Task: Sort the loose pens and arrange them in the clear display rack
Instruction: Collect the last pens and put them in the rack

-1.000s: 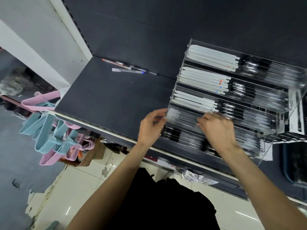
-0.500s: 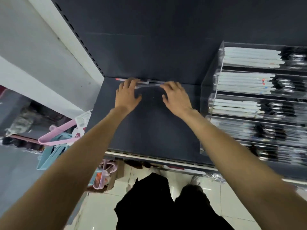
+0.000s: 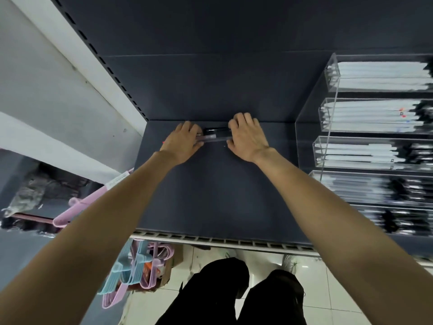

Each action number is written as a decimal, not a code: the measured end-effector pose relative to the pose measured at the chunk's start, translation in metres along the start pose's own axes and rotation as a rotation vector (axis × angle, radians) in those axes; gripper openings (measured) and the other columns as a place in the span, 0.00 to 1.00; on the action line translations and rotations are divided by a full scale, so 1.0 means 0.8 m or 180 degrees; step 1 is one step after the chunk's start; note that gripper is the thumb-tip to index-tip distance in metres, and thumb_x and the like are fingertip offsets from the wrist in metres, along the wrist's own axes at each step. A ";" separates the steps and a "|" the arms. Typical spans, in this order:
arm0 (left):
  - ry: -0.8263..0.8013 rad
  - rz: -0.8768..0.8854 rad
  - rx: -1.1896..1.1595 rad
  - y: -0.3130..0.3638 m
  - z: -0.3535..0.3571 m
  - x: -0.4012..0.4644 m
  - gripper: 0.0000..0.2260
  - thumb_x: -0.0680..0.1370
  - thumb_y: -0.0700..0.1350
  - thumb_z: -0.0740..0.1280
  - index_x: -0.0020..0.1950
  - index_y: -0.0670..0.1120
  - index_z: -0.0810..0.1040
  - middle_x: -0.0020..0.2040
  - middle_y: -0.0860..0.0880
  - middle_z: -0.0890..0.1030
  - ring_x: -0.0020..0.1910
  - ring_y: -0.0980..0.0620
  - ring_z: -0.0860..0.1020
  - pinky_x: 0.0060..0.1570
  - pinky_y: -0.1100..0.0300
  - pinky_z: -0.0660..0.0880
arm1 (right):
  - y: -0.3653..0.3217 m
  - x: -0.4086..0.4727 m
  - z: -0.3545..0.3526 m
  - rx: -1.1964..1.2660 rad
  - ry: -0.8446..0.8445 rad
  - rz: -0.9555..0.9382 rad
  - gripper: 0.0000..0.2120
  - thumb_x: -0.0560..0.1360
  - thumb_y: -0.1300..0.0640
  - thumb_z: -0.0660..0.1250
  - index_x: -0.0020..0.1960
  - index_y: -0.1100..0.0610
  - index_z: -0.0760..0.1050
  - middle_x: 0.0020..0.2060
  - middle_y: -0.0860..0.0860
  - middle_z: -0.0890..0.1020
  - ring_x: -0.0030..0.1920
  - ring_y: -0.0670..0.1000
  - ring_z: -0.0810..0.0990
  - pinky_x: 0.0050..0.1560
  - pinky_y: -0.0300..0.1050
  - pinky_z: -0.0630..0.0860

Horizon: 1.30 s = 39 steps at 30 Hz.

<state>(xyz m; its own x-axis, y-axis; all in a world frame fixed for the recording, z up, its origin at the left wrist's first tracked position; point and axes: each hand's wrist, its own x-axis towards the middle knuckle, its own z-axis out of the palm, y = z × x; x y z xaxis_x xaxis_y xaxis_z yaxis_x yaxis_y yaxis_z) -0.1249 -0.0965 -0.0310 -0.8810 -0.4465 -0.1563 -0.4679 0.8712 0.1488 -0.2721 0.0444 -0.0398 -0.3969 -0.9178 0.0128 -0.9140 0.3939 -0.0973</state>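
A small bunch of loose pens [image 3: 214,136] lies at the back of the dark shelf [image 3: 210,188], against the rear panel. My left hand [image 3: 185,143] grips the left end of the bunch, with a red pen tip showing past its outer edge. My right hand [image 3: 247,139] grips the right end with curled fingers. The clear display rack [image 3: 328,127] stands to the right with several tiers full of white and black pens, blurred at the frame's edge.
A white perforated upright [image 3: 110,66] bounds the shelf on the left. Pink and blue hangers [image 3: 131,275] hang below the shelf's front edge. My dark trousers and a tiled floor [image 3: 257,261] lie underneath.
Both hands left the rack, reached to the loose pens at the back, and have since drawn closer together, gathering the pens into a bunch between them.
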 end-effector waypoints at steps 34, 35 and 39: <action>-0.0257 -0.1062 -0.5843 0.216 -0.048 -0.206 0.10 0.82 0.40 0.58 0.58 0.44 0.77 0.51 0.43 0.84 0.52 0.44 0.83 0.49 0.59 0.79 | -0.013 -0.168 -0.136 0.4721 -0.0421 0.1021 0.11 0.74 0.58 0.70 0.50 0.66 0.79 0.27 0.52 0.74 0.27 0.48 0.70 0.28 0.37 0.69; -0.0235 -0.1080 -0.5880 0.219 -0.048 -0.209 0.10 0.82 0.40 0.58 0.58 0.44 0.77 0.51 0.42 0.84 0.52 0.44 0.83 0.48 0.59 0.79 | -0.013 -0.171 -0.137 0.4662 -0.0460 0.0988 0.11 0.74 0.57 0.70 0.49 0.66 0.79 0.27 0.52 0.74 0.26 0.47 0.70 0.27 0.37 0.69; -0.0121 -0.1143 -0.6137 0.237 -0.041 -0.221 0.12 0.82 0.41 0.57 0.61 0.42 0.77 0.52 0.40 0.83 0.53 0.43 0.82 0.50 0.57 0.79 | -0.009 -0.184 -0.139 0.4362 -0.0673 0.0840 0.11 0.74 0.56 0.70 0.43 0.65 0.77 0.26 0.50 0.74 0.24 0.45 0.68 0.27 0.35 0.66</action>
<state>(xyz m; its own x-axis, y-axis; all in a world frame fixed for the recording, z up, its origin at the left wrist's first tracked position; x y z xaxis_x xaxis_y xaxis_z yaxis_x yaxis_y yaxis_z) -0.0602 0.1409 0.0570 -0.7543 -0.4958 -0.4303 -0.0572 -0.6033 0.7954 -0.2168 0.1824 0.0700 -0.4093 -0.8641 -0.2930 0.0383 0.3046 -0.9517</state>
